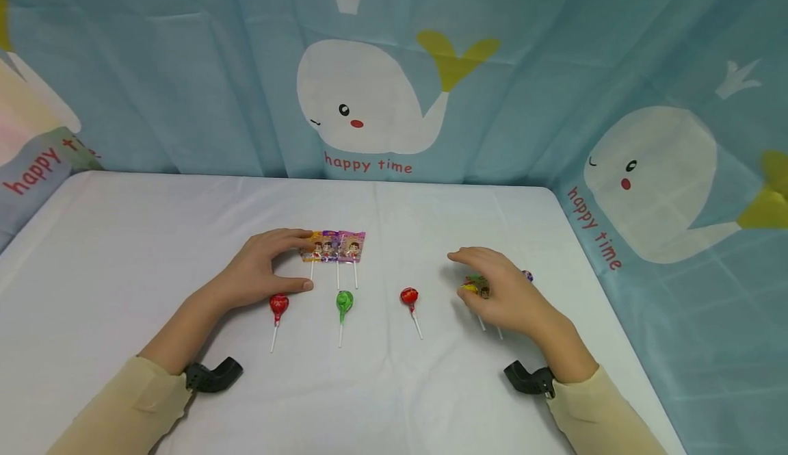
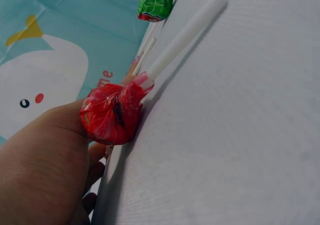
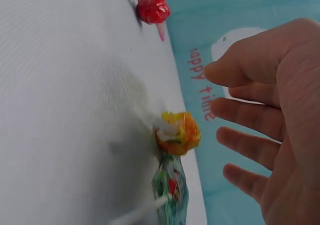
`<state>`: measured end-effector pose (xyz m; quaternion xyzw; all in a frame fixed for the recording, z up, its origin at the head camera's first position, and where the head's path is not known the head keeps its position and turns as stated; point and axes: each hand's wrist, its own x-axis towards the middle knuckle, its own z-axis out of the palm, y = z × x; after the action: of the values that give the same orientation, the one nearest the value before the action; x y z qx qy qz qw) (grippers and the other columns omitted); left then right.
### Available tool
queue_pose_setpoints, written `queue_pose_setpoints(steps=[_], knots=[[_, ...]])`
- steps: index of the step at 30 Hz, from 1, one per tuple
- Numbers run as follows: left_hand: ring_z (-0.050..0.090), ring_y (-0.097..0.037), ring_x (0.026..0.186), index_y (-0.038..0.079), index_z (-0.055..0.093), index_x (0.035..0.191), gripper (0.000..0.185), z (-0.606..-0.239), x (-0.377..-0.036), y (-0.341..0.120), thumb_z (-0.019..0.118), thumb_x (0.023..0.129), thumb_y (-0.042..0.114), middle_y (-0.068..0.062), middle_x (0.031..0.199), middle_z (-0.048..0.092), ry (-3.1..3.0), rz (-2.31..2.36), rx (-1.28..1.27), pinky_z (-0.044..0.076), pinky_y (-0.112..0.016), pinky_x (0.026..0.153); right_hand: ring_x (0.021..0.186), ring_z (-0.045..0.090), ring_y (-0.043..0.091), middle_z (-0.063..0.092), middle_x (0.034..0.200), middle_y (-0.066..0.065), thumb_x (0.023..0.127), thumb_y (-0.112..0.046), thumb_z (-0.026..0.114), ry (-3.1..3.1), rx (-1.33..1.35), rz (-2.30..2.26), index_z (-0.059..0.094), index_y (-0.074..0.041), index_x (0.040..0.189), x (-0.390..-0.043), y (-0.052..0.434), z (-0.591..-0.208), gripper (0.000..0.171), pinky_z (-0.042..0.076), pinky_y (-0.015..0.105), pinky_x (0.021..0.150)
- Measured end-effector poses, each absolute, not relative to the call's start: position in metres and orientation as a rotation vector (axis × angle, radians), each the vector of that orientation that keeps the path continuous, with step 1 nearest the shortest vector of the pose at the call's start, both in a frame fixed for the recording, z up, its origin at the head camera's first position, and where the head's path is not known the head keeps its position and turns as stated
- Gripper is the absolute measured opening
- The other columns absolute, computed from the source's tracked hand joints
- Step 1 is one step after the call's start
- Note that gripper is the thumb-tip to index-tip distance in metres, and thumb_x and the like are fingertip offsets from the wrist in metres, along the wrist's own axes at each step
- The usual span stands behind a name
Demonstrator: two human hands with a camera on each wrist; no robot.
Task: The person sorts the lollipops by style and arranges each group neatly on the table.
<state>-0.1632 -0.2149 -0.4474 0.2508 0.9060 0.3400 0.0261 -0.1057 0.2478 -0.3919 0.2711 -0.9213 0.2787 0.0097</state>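
Note:
My left hand is at the left end of a row of flat wrapped lollipops, its thumb and fingers apart. Its fingertips overlap the packets; whether they touch them cannot be told. Below that thumb lies a red lollipop, large in the left wrist view, and to its right a green lollipop. Over on the right, my right hand hovers with spread fingers above several lollipops, partly covering them. Among these, the right wrist view shows a yellow-orange lollipop and a green-wrapped one, apart from the fingers.
Another red lollipop lies between the hands. A purple wrapper peeks out beyond the right hand. All sit on a white-covered table, with a blue whale-print curtain behind and at the sides.

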Motion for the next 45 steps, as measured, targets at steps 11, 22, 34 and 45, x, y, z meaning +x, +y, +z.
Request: queue_pose_setpoints(steps=[11,22,34,45], knots=[[0.043,-0.039,0.153,0.018,0.073,0.140,0.066,-0.448,-0.162,-0.219,0.096,0.084,0.043,-0.008,0.159,0.058,2.811,1.055,0.783,0.027,-0.072,0.123,0.139,0.060,0.028,0.067,0.147,0.004,0.094,-0.010,0.080,-2.855,0.780,0.838,0.068,-0.006,0.144,-0.101,0.268,-0.395,0.051,0.051,0.053,0.112],[0.044,-0.039,0.152,0.018,0.073,0.139,0.066,-0.449,-0.163,-0.218,0.097,0.083,0.042,-0.008,0.159,0.059,2.813,1.056,0.792,0.027,-0.073,0.122,0.130,0.064,0.029,0.069,0.144,0.005,0.092,-0.006,0.081,-2.862,0.737,0.782,0.070,-0.005,0.141,-0.097,0.288,-0.401,0.051,0.056,0.050,0.104],[0.045,-0.039,0.152,0.019,0.073,0.139,0.065,-0.449,-0.164,-0.217,0.097,0.083,0.043,-0.007,0.158,0.059,2.803,1.073,0.796,0.029,-0.073,0.122,0.143,0.057,0.037,0.068,0.145,0.009,0.084,-0.011,0.086,-2.899,0.860,0.692,0.067,-0.003,0.144,-0.097,0.296,-0.408,0.063,0.024,0.055,0.132],[0.044,-0.039,0.152,0.019,0.073,0.140,0.066,-0.449,-0.164,-0.216,0.096,0.083,0.043,-0.008,0.159,0.058,2.801,1.062,0.791,0.028,-0.073,0.123,0.141,0.060,0.035,0.070,0.143,0.010,0.084,-0.013,0.089,-2.897,0.882,0.637,0.067,-0.001,0.143,-0.097,0.299,-0.413,0.064,0.018,0.057,0.133]])
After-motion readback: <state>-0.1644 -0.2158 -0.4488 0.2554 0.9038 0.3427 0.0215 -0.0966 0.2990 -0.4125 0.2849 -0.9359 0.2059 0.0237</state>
